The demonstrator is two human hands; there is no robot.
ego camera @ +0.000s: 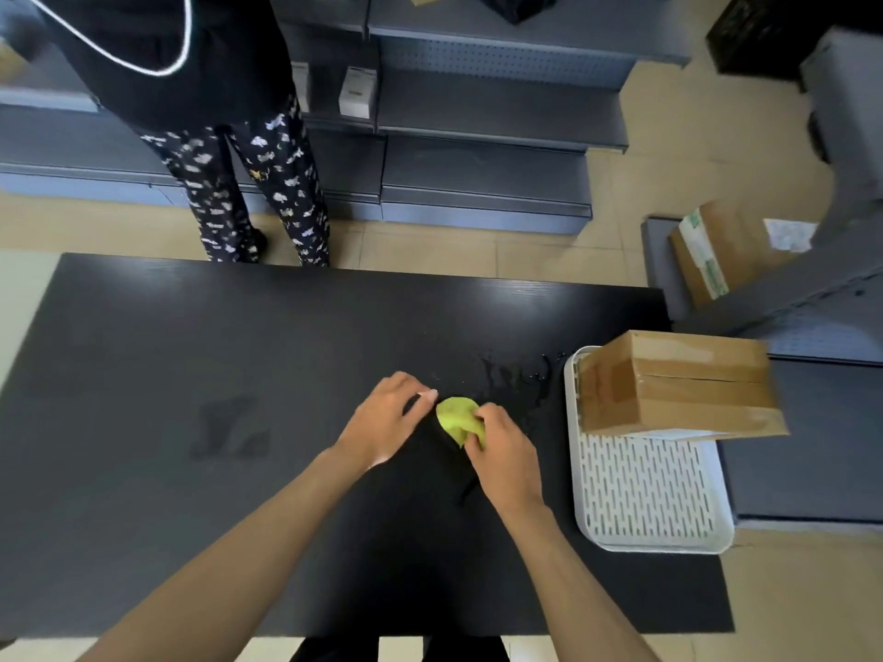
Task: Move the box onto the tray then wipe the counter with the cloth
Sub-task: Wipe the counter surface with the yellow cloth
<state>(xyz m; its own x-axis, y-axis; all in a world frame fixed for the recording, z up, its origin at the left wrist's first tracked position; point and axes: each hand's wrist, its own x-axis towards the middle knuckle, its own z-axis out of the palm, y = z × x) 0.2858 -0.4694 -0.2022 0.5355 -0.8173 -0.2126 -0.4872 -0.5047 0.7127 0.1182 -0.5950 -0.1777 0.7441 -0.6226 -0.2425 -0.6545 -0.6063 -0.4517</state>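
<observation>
A brown cardboard box [678,382] rests on the far end of the white slotted tray [645,494] at the counter's right edge, overhanging it to the right. A small yellow-green cloth [456,418] lies bunched on the black counter [191,375], just left of the tray. My right hand [504,453] grips the cloth from the near side. My left hand [387,418] hovers beside the cloth on its left, fingers spread, fingertips close to it. Wet droplets [516,375] glisten on the counter between the cloth and the tray.
A person in patterned trousers [248,193] stands across the counter at its far left. Grey shelving [478,136] runs behind. A taped cardboard box [716,250] lies on a low shelf at the right. Dull smears [229,427] mark the counter's left half.
</observation>
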